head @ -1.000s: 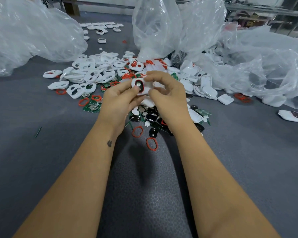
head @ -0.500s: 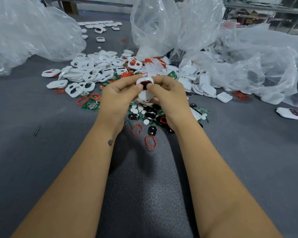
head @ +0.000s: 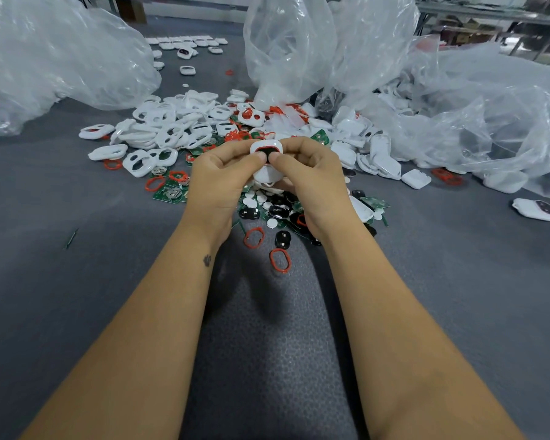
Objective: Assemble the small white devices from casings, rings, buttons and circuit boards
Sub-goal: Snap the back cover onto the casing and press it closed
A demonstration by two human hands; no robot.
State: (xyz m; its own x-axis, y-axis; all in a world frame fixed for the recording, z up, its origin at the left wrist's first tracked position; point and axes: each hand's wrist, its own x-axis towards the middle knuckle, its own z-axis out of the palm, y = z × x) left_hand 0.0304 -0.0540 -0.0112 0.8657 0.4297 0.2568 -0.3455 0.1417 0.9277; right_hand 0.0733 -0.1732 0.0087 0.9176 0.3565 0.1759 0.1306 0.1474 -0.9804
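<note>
**Both hands on one white casing, mid-bench**

Grey textured bench (head: 77, 281) everywhere, with crumpled clear plastic bags (head: 61, 58) piled along the far edge and the far right corner. Held up over the middle of the bench is a small white casing (head: 266, 148), with a red ring and a black button showing in its window. The left hand (head: 223, 176) and right hand (head: 311, 176) both have curled fingers wrapped round it, thumb tips meeting right at the button, so it's pinched from both sides.

Behind the hands sits a heap of white casing shells (head: 172, 128), mostly toward the far left. Right under the hands are black buttons (head: 282, 239), white discs and green circuit boards (head: 169, 195). Loose red rings (head: 279, 260) lie nearest the front edge. One assembled device (head: 534, 210) rests alone near the right edge, well apart from the pile.
</note>
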